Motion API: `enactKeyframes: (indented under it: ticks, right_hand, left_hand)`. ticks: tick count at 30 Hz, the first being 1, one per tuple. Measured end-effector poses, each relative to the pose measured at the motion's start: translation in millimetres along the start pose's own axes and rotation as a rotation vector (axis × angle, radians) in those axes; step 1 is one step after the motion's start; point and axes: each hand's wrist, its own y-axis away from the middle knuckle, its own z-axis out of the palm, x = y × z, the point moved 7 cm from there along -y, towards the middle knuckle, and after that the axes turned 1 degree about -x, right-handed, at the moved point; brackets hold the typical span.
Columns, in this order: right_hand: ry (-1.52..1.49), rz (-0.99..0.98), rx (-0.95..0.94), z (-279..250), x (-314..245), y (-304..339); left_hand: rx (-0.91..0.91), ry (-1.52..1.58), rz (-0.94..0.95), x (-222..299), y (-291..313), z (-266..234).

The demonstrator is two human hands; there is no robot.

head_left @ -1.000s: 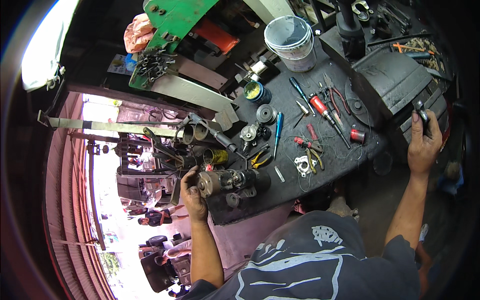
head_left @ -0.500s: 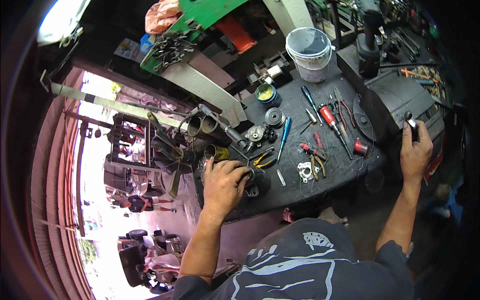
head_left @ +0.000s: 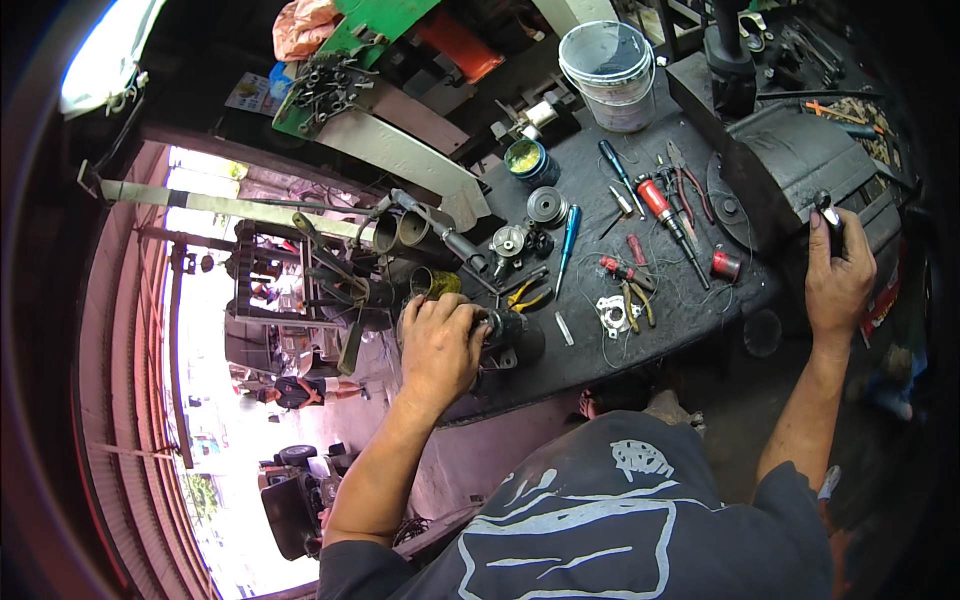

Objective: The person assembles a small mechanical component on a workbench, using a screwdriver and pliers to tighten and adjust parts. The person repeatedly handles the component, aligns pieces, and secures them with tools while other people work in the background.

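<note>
At the front left of the dark workbench, my left hand (head_left: 438,350) is curled over the end of a dark cylindrical motor-like part (head_left: 520,338). Its fingers wrap around that end and hide part of it. Out to the right, my right hand (head_left: 842,275) is raised with its fingers closed on a small dark object with a shiny metal end (head_left: 826,206); its lower part is hidden in the grip. Yellow-handled pliers (head_left: 528,294) and a blue screwdriver (head_left: 568,248) lie just beyond my left hand.
Mid-bench lie a red-handled screwdriver (head_left: 660,208), pliers (head_left: 690,185), a round pulley (head_left: 547,206) and a pale metal plate (head_left: 615,316). Farther back stand a grease tub (head_left: 530,165) and a white bucket (head_left: 612,100). A large dark housing (head_left: 800,190) fills the right.
The whole view has shifted slightly, so the bench sits higher in the picture. More of the dark cylinder shows beside my left hand. Both hands keep their grips.
</note>
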Motion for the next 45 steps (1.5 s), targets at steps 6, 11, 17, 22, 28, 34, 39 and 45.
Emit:
enactKeyframes:
  ticks: [6, 11, 17, 22, 28, 34, 39, 45]
  right_hand:
    - [-0.092, 0.060, -0.129, -6, 2, -7]
    - [-0.262, -0.038, -0.130, 3, -44, 0]
    - [-0.609, 0.100, -0.945, 95, -152, 68]
    - [-0.613, 0.355, -1.482, 158, -223, 121]
    - [-0.182, -0.271, -1.327, 204, -291, 106]
    - [0.159, -0.181, -1.551, 231, -303, 118]
    - [-0.045, 0.694, -1.551, 225, -288, 139]
    - [0.389, -0.226, -1.523, 236, -318, 117]
  left_hand:
    - [0.024, -0.033, 0.007, 2, 1, 1]
    - [0.068, -0.049, 0.016, 1, 5, 2]
    - [-0.015, 0.067, -0.011, -7, 6, -2]
    - [0.272, 0.242, -0.151, -41, 34, -28]
    - [0.388, 0.895, -0.342, -92, 66, 17]
    - [0.495, 0.941, -0.251, -97, 71, 39]
    - [0.507, 0.925, -0.234, -99, 71, 40]
    - [0.566, 0.979, -0.192, -102, 73, 42]
